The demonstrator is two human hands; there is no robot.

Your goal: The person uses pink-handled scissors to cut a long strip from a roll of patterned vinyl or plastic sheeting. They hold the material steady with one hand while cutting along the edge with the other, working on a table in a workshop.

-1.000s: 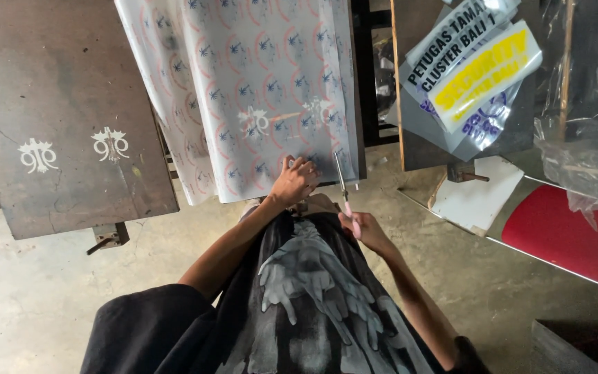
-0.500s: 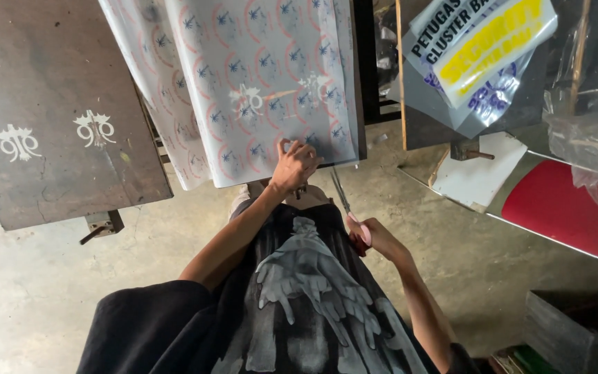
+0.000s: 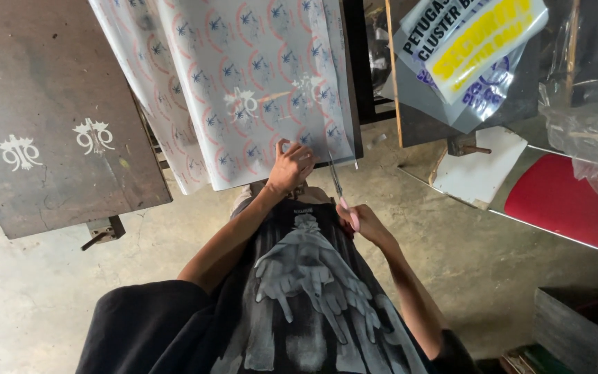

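A clear printed sheet (image 3: 257, 83) covered with rows of round red and blue emblems lies over a dark board and hangs past its near edge. My left hand (image 3: 291, 166) presses on the sheet's lower edge. My right hand (image 3: 363, 223) holds pink-handled scissors (image 3: 338, 188) whose blades point up at the sheet's lower right corner, just right of my left hand. Below the hands I see my dark shirt with a grey print.
A second dark board (image 3: 50, 118) with white marks stands at left. At right are printed film sheets with a yellow panel (image 3: 472, 48), a white board (image 3: 482, 170), a red seat (image 3: 569, 201), crumpled plastic (image 3: 590, 104) and a dark box (image 3: 579, 332). Concrete floor below.
The view has shifted so the boards sit higher and nearer. My left hand stays on the sheet's edge; my right hand with the scissors has dropped slightly and stays just right of it.
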